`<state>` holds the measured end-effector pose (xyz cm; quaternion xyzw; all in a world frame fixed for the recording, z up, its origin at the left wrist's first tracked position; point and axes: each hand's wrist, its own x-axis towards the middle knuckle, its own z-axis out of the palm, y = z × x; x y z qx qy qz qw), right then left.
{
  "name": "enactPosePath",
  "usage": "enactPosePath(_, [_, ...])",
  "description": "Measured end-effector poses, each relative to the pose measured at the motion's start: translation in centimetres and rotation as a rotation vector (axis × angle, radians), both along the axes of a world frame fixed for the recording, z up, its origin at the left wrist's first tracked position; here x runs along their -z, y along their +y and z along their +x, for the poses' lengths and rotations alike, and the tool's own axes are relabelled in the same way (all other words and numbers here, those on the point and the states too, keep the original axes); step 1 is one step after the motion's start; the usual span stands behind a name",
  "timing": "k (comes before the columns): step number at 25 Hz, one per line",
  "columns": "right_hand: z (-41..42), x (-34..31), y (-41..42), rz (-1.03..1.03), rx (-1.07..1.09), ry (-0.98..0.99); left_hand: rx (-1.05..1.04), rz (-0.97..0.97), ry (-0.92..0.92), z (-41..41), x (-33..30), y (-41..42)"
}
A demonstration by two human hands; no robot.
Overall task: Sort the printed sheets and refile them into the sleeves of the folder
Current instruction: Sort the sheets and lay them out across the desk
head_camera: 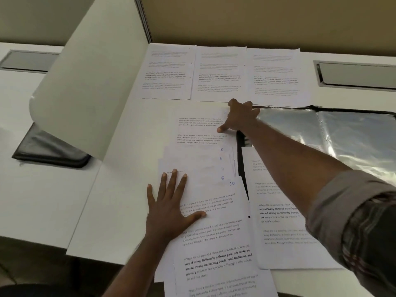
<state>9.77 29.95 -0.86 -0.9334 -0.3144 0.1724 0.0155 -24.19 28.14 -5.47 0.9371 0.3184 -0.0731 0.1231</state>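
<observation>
Folder [353, 133] sleeves empty; both hands [169, 202] flat on sheets [214, 211]

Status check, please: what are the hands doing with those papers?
Left hand flat on fanned numbered sheets. Right hand pressing top sheet beside open folder. Nothing blocking.

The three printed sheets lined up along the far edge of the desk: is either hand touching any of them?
No: the left hand lies flat on the fanned numbered stack, and the right hand rests just below the three sheets.
</observation>
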Motion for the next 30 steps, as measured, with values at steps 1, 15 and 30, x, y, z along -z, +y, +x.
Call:
enactPosePath(1, [0.0, 0.1, -0.1, 0.018, 0.003, 0.001, 0.001, 0.001, -0.003, 0.0, 0.0, 0.0])
enactPosePath(15, [0.2, -0.5, -0.2, 0.017, -0.017, 0.001, -0.009, -0.003, -0.041, 0.0, 0.1, 0.0])
enactPosePath(30, [-1.5, -0.5, -1.4, 0.365, -0.021, 0.365, -0.011, 0.011, -0.087, -0.1, 0.4, -0.1])
